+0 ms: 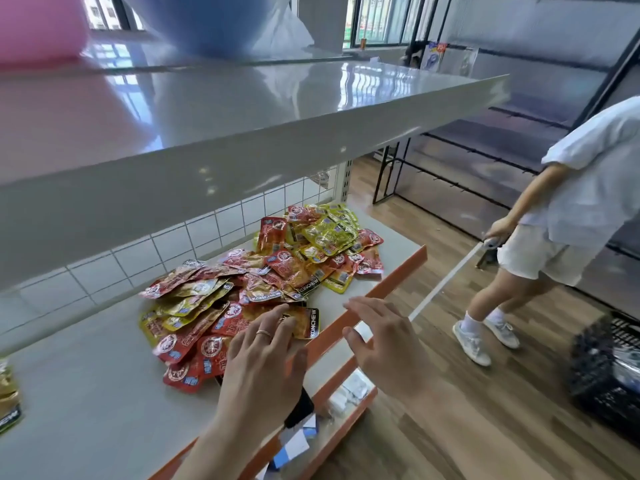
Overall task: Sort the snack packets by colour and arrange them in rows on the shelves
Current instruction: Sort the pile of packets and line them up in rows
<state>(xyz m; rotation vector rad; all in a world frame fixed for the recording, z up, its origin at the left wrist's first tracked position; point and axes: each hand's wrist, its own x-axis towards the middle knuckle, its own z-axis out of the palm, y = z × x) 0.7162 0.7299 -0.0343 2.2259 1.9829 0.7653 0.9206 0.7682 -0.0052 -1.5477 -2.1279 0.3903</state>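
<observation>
A mixed heap of red, yellow and orange snack packets (263, 278) lies on the grey middle shelf (86, 375), which has an orange front edge. My left hand (265, 358), with a ring on one finger, reaches over the near side of the heap; its straight fingers touch an orange packet (304, 322). My right hand (384, 344) hovers with spread fingers over the orange shelf edge, just right of the heap, holding nothing. A few more packets (8, 396) lie at the shelf's far left edge, partly cut off.
A glossy grey upper shelf (242, 109) overhangs the heap, carrying a pink and a blue basin. A lower shelf (332, 386) holds small white boxes. To the right, a person in white clothes (561, 230) stands on the wooden floor holding a white pole. A black basket (609, 372) sits at right.
</observation>
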